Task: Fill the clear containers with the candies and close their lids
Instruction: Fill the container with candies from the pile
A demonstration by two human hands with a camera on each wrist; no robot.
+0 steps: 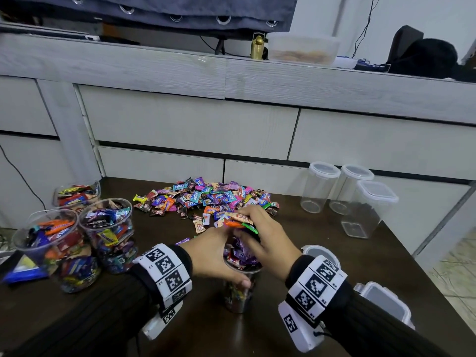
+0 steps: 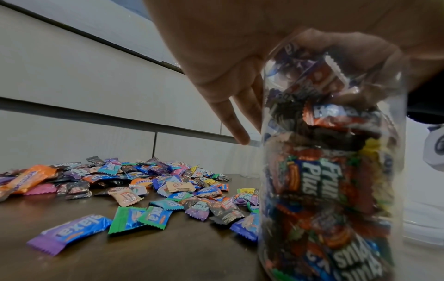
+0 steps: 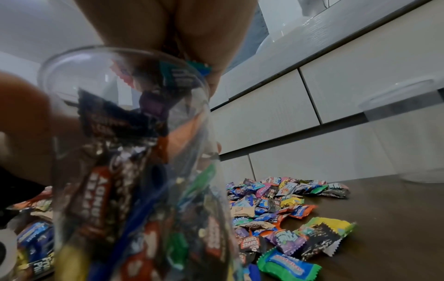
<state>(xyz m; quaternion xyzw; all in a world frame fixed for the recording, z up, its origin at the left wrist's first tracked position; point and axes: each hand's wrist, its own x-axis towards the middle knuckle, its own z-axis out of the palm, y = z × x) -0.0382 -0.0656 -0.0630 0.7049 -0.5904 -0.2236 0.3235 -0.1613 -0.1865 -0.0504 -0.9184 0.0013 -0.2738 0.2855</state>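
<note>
A clear round container (image 1: pixel 239 289), nearly full of wrapped candies, stands on the dark table near the front. My left hand (image 1: pixel 213 256) grips it round its upper wall, thumb on the near side. In the left wrist view the container (image 2: pixel 331 171) fills the right half. My right hand (image 1: pixel 260 233) hovers just over its mouth and holds a bunch of candies (image 1: pixel 238 221), orange, green and beige. The right wrist view looks through the container (image 3: pixel 144 171) from below the right hand's fingers (image 3: pixel 206 34). The loose candy pile (image 1: pixel 206 197) lies behind the container.
Three open containers full of candies (image 1: pixel 108 235) stand at the left. Three empty lidded containers (image 1: pixel 342 189) stand at the back right. A round lid (image 1: pixel 319 253) and a square lid (image 1: pixel 386 302) lie near my right wrist. Drawer fronts (image 1: pixel 190 130) rise behind the table.
</note>
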